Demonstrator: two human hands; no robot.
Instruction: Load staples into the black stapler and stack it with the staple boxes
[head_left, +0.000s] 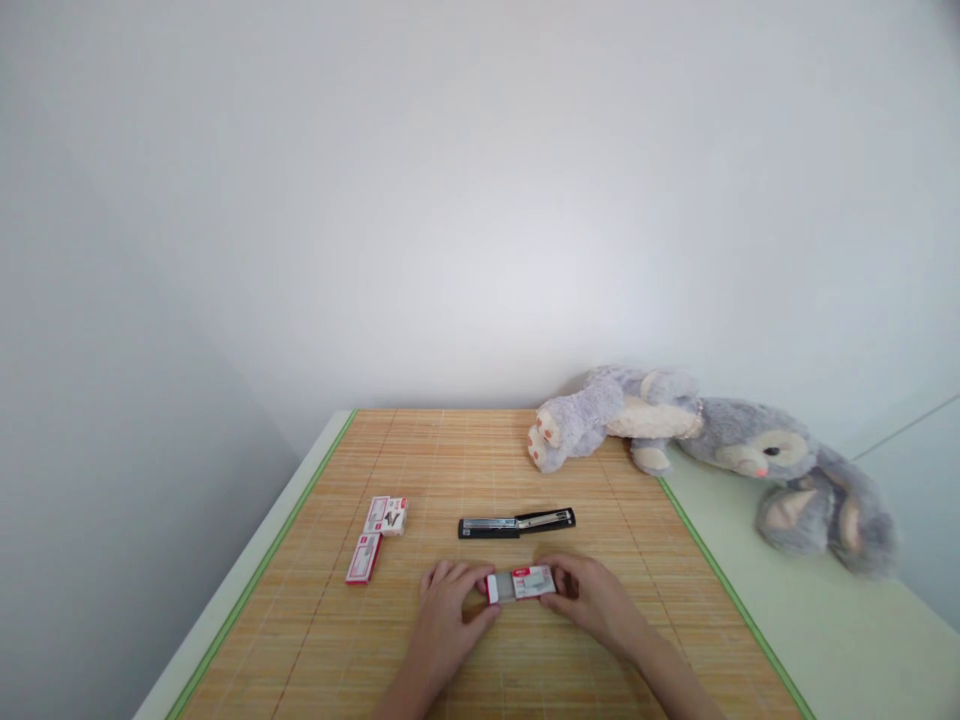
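Observation:
A small red and white staple box [532, 581] lies level just above or on the mat, slid partly apart so a grey middle section shows. My left hand [450, 610] grips its left end between thumb and fingers. At the opposite end, my right hand [589, 600] pinches the printed sleeve. Just beyond the box rests a black stapler [517, 523], opened out flat with its metal channel exposed. To the left are further small red and white boxes [363, 558], and a box with a dark picture [394, 516] touches them.
A bamboo mat [330, 640] with green edging covers much of the pale table [847, 640]. A grey plush rabbit [652, 420] lies along the back right, its head and ears beyond the mat. A white wall [450, 200] stands behind.

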